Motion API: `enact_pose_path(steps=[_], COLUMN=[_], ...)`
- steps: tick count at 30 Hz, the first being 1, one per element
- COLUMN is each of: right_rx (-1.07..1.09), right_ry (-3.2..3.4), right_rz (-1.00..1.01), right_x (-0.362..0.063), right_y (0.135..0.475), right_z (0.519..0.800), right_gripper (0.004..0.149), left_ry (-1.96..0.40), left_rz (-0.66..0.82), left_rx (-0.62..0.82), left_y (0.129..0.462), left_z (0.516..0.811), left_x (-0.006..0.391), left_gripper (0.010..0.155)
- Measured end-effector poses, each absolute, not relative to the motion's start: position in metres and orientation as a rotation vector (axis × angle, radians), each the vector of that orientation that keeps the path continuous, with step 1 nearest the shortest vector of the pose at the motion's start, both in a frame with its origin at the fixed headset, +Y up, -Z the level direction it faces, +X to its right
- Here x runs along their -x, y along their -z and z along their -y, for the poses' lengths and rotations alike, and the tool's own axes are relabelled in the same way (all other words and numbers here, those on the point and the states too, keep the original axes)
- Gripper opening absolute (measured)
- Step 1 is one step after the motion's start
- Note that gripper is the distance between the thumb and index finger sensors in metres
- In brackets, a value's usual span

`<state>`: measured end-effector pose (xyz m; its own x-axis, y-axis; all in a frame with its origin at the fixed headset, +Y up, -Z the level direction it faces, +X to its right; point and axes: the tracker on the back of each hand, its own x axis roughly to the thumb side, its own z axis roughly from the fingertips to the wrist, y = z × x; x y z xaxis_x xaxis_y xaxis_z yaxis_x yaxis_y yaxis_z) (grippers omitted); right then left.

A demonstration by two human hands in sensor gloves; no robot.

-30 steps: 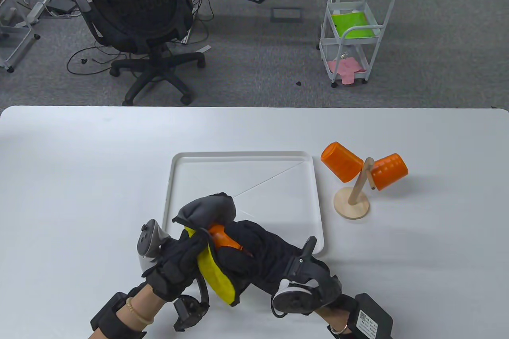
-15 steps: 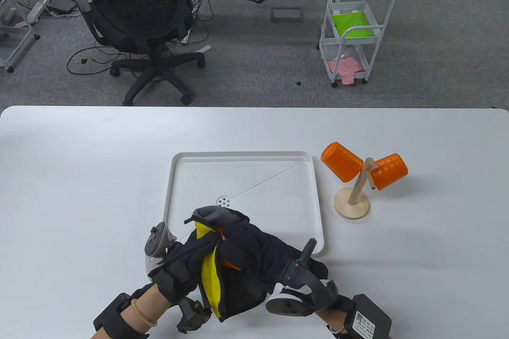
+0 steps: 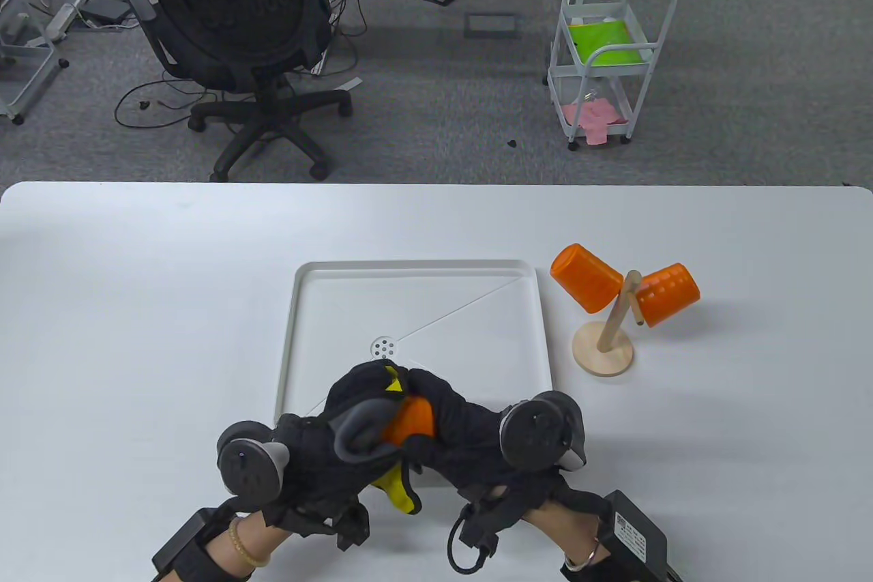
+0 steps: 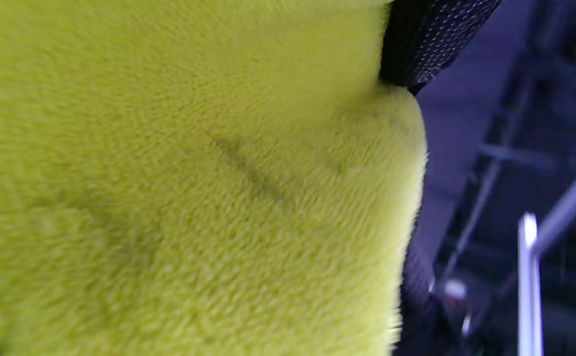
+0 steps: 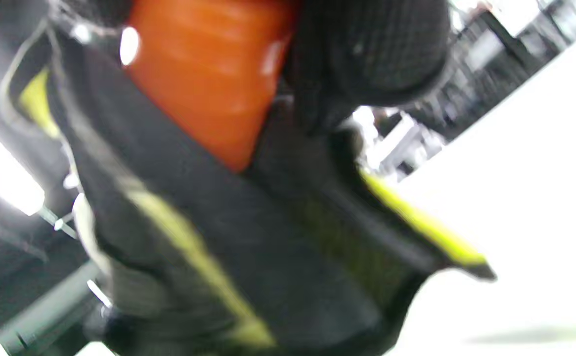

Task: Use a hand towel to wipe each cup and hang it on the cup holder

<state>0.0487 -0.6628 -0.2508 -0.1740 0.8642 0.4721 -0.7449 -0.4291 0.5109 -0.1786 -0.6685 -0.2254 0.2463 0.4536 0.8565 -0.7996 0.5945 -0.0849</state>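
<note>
Cup (image 3: 409, 419), gripped by the right hand (image 3: 470, 435), needs turning inside the towel (image 3: 399, 493) that the left hand (image 3: 320, 459) clamps, holder (image 3: 603, 336) waiting at two o'clock.

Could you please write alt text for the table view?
Both gloved hands, left hand and right hand, hold an orange cup wrapped in a yellow-and-grey towel over a white tray. Right of it, a wooden cup holder carries two orange cups.

Both gloved hands meet low and near the body — the left hand (image 3: 320, 452) and right hand (image 3: 470, 435) curl inward toward each other, fingers (image 3: 419, 385) wrapped tight, wrists angled in from below.
</note>
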Motion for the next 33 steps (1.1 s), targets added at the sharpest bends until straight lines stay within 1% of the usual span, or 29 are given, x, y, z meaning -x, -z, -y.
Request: enact_pose_path(steps=[1,4,7,13,16,19,21,24,25,26,29,30,31,32,33], right_rx=[-0.822,-0.725,-0.666,-0.553,-0.547,-0.569,-0.611,-0.678,-0.707,-0.728,-0.818,-0.843,-0.888,-0.912,-0.949], right_ry=[-1.765,-1.669,-1.606,-1.532,-1.516,-1.499,-1.488,-1.494,-1.521,-1.542,-1.678,-1.72,-1.787,-1.82,-1.889], right_rz=[-0.301,-0.516,-0.68,-0.921,-0.933,-0.916,-0.88,-0.781,-0.72,-0.681,-0.485,-0.433,-0.347,-0.3,-0.197], right_x=[-0.049,-0.05,-0.05,-0.051,-0.051,-0.051,-0.051,-0.055,-0.057,-0.059,-0.066,-0.067,-0.068,-0.068,-0.067], right_y=[0.254,0.26,0.266,0.271,0.272,0.272,0.272,0.273,0.273,0.273,0.268,0.266,0.261,0.258,0.252], right_z=[0.668,0.681,0.692,0.708,0.712,0.71,0.707,0.696,0.69,0.686,0.666,0.662,0.654,0.65,0.643], right_gripper=[0.084,0.085,0.086,0.086,0.086,0.085,0.083,0.082,0.081,0.08,0.078,0.078,0.077,0.076,0.076], left_ry=[-0.784,-0.546,-0.368,-0.047,0.0,-0.057,-0.137,-0.35,-0.472,-0.543,-0.897,-0.981,-1.109,-1.172,-1.278], left_rz=[1.02,1.067,1.114,1.189,1.179,1.164,1.141,1.069,1.034,1.021,0.95,0.935,0.909,0.892,0.858], left_rx=[-0.457,-0.563,-0.612,-0.73,-0.757,-0.727,-0.714,-0.631,-0.571,-0.533,-0.307,-0.254,-0.179,-0.139,-0.063], left_y=[0.222,0.216,0.209,0.193,0.191,0.194,0.197,0.205,0.21,0.213,0.227,0.23,0.234,0.236,0.24], left_z=[0.667,0.666,0.666,0.671,0.672,0.669,0.666,0.661,0.66,0.66,0.664,0.666,0.669,0.67,0.674], left_x=[0.177,0.174,0.17,0.158,0.157,0.159,0.162,0.167,0.17,0.171,0.177,0.178,0.18,0.181,0.181], left_gripper=[0.063,0.064,0.063,0.061,0.061,0.062,0.062,0.066,0.067,0.069,0.074,0.075,0.076,0.076,0.077])
